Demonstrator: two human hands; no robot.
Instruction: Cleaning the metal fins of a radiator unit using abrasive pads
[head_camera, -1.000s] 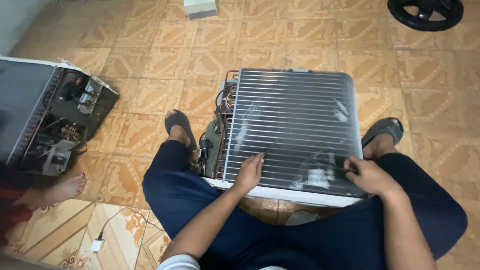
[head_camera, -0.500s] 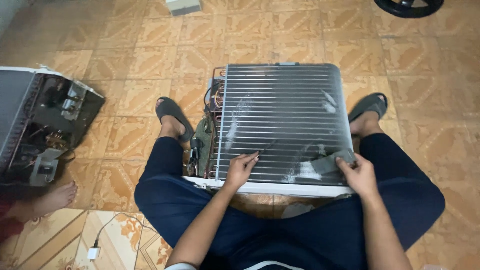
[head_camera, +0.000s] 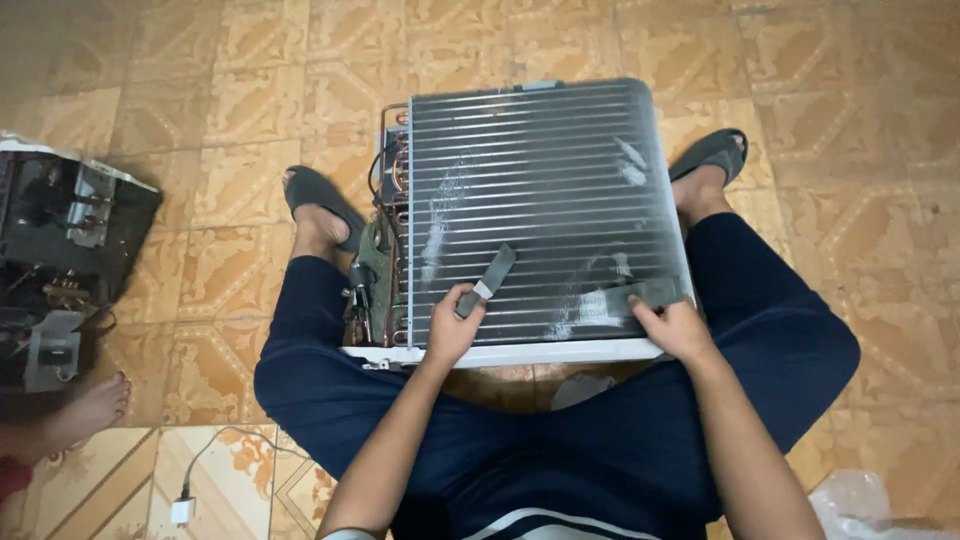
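Now left hand (head_camera: 452, 328) w/ scraper (head_camera: 487, 281), maybe, on coil (head_camera: 540, 190)

Left hand (head_camera: 452, 325) gripping a flat scraper (head_camera: 487, 282) on the finned coil (head_camera: 540, 190). Right hand (head_camera: 676, 328) pressing a grey strip (head_camera: 640, 297) near its right edge.

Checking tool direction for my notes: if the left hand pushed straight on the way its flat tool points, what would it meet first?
The left hand holds a flat tool pointing up and right across the finned coil. It would probably just slide over more fins; nothing else shows in that line, though depth is unclear.
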